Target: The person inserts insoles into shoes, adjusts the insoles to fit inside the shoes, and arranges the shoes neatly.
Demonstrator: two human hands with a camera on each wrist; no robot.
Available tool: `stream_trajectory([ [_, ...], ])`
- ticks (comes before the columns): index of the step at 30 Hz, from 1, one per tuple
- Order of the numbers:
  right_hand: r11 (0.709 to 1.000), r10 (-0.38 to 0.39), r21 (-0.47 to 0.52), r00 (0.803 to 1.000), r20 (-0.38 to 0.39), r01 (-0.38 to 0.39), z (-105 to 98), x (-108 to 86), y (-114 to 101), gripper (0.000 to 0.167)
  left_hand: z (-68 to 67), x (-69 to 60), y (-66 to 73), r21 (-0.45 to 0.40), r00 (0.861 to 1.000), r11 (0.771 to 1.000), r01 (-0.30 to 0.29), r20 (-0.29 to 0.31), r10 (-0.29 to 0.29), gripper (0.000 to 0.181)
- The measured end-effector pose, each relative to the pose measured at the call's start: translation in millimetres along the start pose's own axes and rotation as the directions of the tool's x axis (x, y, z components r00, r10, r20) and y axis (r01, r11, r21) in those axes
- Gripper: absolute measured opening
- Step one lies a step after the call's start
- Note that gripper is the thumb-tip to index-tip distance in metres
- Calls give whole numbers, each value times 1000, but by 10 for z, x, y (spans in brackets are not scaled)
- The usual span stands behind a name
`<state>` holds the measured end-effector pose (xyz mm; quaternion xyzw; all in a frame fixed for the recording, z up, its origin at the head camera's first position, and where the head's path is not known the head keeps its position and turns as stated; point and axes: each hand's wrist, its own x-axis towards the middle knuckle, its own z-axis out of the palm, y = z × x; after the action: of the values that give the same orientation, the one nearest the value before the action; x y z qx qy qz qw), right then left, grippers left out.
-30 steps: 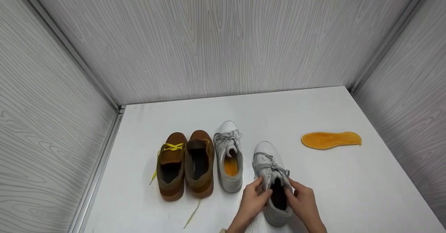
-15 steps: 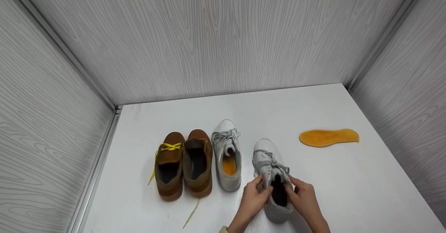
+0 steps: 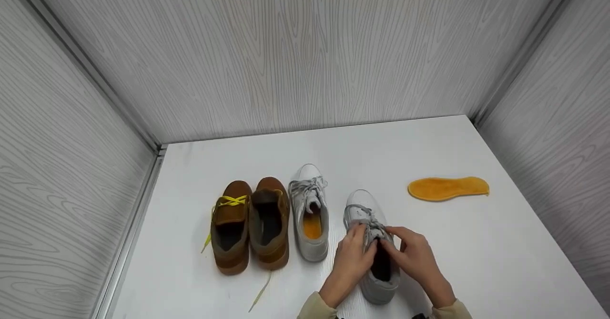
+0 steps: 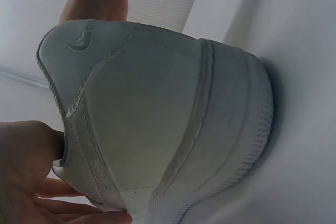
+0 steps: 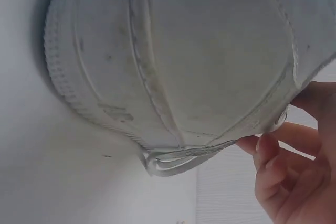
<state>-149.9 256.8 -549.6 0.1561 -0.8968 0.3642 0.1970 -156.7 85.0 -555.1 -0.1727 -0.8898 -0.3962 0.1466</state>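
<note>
A white sneaker [image 3: 379, 291] with grey laces stands on the table, toe pointing away from me. My left hand [image 3: 351, 258] grips the left edge of its opening beside the tongue. In the left wrist view the thumb reaches inside the collar while the fingers lie along the outer side. Opposite it, my right hand [image 3: 417, 258] pinches the right edge near the laces, its thumb over the dark opening. Fingers hide part of the laces and tongue. The right wrist view shows the sneaker's side [image 5: 220, 61] and a hanging lace loop [image 5: 173, 163].
A second white sneaker [image 3: 313, 250], with an orange insole inside, stands to the left. Beyond it are two brown shoes, one with yellow laces [image 3: 233, 200]. A loose orange insole [image 3: 447, 188] lies at right. A pale lace [image 3: 260, 293] trails at the front.
Both hands have slid forward along the opening's edges, from its sides up to the tongue and laces. The sneaker stays in place on the table.
</note>
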Motion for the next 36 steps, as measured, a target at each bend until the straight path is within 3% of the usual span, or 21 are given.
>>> stream_trajectory([
  [3,996,-20,-86,999,-26,17,23,56,13,19,18,59,-6,81,997,996,-28,-64,33,23],
  [7,988,-39,-150,996,-80,26,54,137,46,9,-3,170,11,140,995,990,-18,-93,31,13],
  [13,981,-91,-182,989,-113,69,84,242,100,11,-48,324,24,100,996,995,31,-81,-23,42],
  [18,987,-81,-149,991,-108,65,112,331,142,21,-28,373,10,74,991,996,56,-124,-47,45],
  [25,997,-61,-62,992,-109,55,165,308,166,29,32,312,5,91,974,993,77,-221,-55,37],
  [31,998,-44,-49,999,-22,42,117,275,171,26,-29,302,35,133,987,987,90,-145,-70,28],
  [34,997,-70,-5,997,42,71,45,314,206,20,-87,361,78,150,995,988,48,-90,-35,23],
  [36,995,-97,33,993,70,95,-15,356,258,17,-120,420,114,111,998,994,10,-67,-2,15],
])
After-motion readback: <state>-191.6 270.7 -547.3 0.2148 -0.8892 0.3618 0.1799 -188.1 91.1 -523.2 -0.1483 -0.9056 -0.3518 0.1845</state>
